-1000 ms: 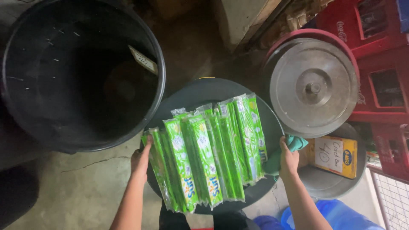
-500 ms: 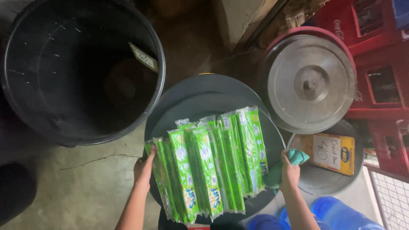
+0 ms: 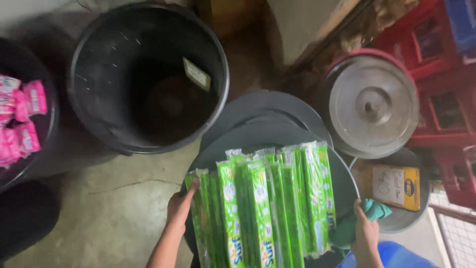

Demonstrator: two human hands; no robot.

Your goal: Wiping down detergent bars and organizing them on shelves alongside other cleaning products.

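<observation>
Gripping a round dark tray [image 3: 342, 173] at opposite rims, the left hand [image 3: 179, 208] closes on the near-left edge beside the outermost packet, and the right hand [image 3: 366, 231] closes on the right edge with a teal cloth [image 3: 369, 213] pinched under its fingers. Compared with the view half a second ago, the tray sits lower and nearer the camera, a second dark lid [image 3: 267, 106] shows behind it, and the scene has shifted right, so a cluster of pink sachets [image 3: 20, 119] on a dark surface now appears at far left. Long green packet strips [image 3: 263, 208] lie side by side across the tray, roughly six, overlapping so the exact count cannot be told; each is narrow, glossy, with white and blue print. One large black bin [image 3: 148, 77] stands open at upper left, a small pale rectangular label [image 3: 197, 74] on its inner wall. One metal lid [image 3: 372, 104] with a central knob covers a red-rimmed container at right. One yellow box [image 3: 396, 186] lies below it, near red crates [image 3: 441, 69].
</observation>
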